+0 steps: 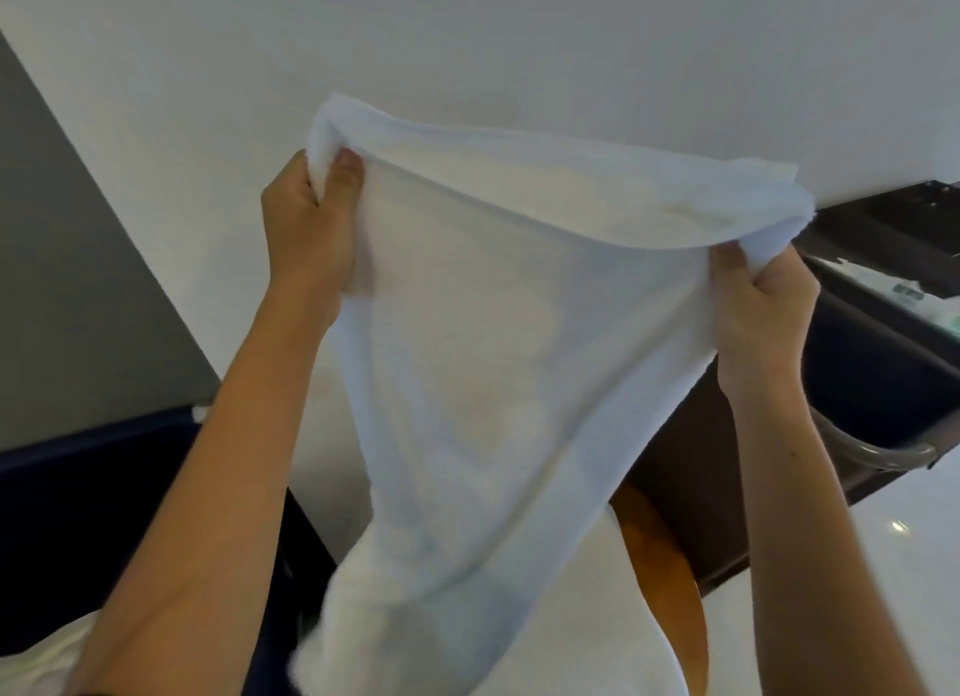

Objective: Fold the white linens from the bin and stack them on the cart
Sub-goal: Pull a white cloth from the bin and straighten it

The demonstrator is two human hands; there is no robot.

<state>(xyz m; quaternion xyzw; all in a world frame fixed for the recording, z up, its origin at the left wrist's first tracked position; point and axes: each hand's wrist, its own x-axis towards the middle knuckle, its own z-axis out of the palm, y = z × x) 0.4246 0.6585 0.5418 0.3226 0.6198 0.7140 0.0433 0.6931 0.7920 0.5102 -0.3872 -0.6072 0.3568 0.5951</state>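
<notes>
The white linen hides most fingers of the left hand.

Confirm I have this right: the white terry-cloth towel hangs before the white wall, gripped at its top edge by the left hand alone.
Not alone: the head view shows the left hand and the right hand each gripping a top corner of the white terry-cloth towel. The rest holds.

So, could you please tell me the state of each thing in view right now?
white towel: unfolded, held up in the air, top edge stretched between both hands, lower end hanging down
left hand: raised, grips the towel's upper left corner
right hand: raised, grips the towel's upper right corner
</notes>
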